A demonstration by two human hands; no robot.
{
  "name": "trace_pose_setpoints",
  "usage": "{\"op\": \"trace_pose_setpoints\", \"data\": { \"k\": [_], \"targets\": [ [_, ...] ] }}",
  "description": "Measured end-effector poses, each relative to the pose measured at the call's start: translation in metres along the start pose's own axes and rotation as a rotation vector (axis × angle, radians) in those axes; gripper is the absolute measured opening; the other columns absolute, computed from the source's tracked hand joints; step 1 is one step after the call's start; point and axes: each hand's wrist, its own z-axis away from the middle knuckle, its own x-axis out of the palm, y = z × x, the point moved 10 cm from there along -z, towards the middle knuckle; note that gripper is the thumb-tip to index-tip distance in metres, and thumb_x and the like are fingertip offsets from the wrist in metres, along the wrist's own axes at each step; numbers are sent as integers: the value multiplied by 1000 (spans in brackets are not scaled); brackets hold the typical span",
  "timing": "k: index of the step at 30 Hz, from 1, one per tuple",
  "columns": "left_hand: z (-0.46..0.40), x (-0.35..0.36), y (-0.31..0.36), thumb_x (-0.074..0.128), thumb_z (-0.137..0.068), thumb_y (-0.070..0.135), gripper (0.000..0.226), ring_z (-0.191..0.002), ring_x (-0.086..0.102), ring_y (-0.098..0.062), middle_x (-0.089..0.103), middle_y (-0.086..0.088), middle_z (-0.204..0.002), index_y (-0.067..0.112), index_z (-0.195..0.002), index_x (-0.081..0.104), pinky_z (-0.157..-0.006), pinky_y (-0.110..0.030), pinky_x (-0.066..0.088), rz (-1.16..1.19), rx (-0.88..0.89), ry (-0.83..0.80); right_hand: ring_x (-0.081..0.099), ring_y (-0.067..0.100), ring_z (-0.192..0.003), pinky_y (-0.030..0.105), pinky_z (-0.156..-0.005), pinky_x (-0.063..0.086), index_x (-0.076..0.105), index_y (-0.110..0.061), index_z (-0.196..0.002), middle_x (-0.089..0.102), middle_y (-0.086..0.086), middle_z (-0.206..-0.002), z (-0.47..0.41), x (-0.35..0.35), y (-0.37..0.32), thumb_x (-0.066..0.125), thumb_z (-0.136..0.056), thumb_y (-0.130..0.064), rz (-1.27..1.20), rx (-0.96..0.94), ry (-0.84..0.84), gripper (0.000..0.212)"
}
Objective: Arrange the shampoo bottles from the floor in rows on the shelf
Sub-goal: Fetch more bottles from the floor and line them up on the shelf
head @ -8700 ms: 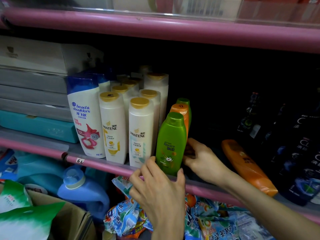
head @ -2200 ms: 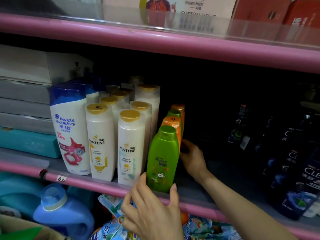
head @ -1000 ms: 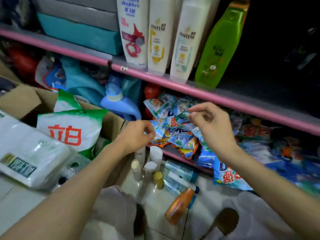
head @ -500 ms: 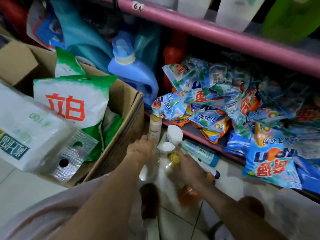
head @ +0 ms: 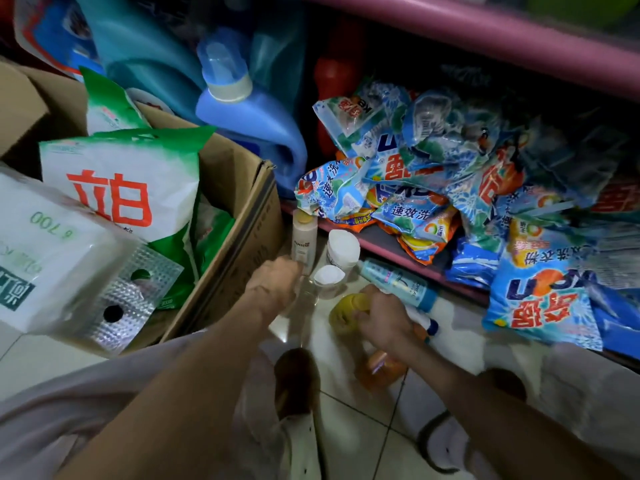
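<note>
Head view: bottles are seen clustered on the floor (head: 349, 403) between a box (head: 242, 216) and the low shelf's sachets (head: 415, 188). The right hand (head: 384, 318) is curled over a yellow-capped bottle (head: 346, 308), which stands upright directly beneath its fingers. The left hand (head: 273, 289) is blurred beside a Pantene bottle (head: 304, 239); its grip cannot be told. An orange bottle (head: 379, 370) lies flat under the right wrist.

Pale tiled floor (head: 349, 431), pink shelf edge (head: 485, 36), dim light
</note>
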Motion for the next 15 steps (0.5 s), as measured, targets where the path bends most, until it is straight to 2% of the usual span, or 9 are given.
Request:
{"op": "trace_pose_setpoints", "data": {
  "k": [5,7,9,11,13,15],
  "targets": [
    [34,-60,5,77,-72,35,38,-90,63,-21,67,-5,-101,15,-103,66,-76,-30,52,-58,28,-14,62,29,-103,30,-82,47,63,-12,-105,68,9,-104,37,-59,-6,66,-84,-29,-186,11,105,27],
    [59,-98,19,76,-70,44,40,-88,62,-24,67,-6,-95,13,-95,68,-72,-29,49,-90,109,72,64,25,-95,27,-73,44,64,-18,-89,67,1,-87,59,-90,-11,69,-81,-29,-271,-21,160,14],
    [91,-136,34,75,-69,47,37,-84,62,-24,66,-4,-80,14,-84,67,-69,-29,48,-77,179,172,65,22,-90,28,-73,47,62,-24,-78,65,-5,-80,85,-122,-14,70,-80,-28,-373,-45,216,9],
    [125,-174,46,73,-70,48,35,-71,62,-21,61,1,-62,15,-75,61,-70,-32,51,2,219,269,66,24,-91,38,-81,54,62,-22,-78,67,-1,-85,111,-150,-12,70,-81,-26,-525,-51,249,10],
    [156,-207,53,74,-70,47,34,-61,62,-15,65,1,-63,16,-71,61,-69,-32,53,140,244,361,68,31,-90,49,-85,55,63,-13,-86,70,13,-93,137,-179,-8,71,-82,-21,-673,-65,298,12],
    [183,-232,60,74,-71,47,34,-52,63,-9,70,-3,-67,16,-65,61,-64,-29,52,264,271,434,70,28,-83,43,-79,58,63,-12,-88,71,17,-95,168,-212,0,70,-84,-17,-788,-86,385,9]
  ]
}}
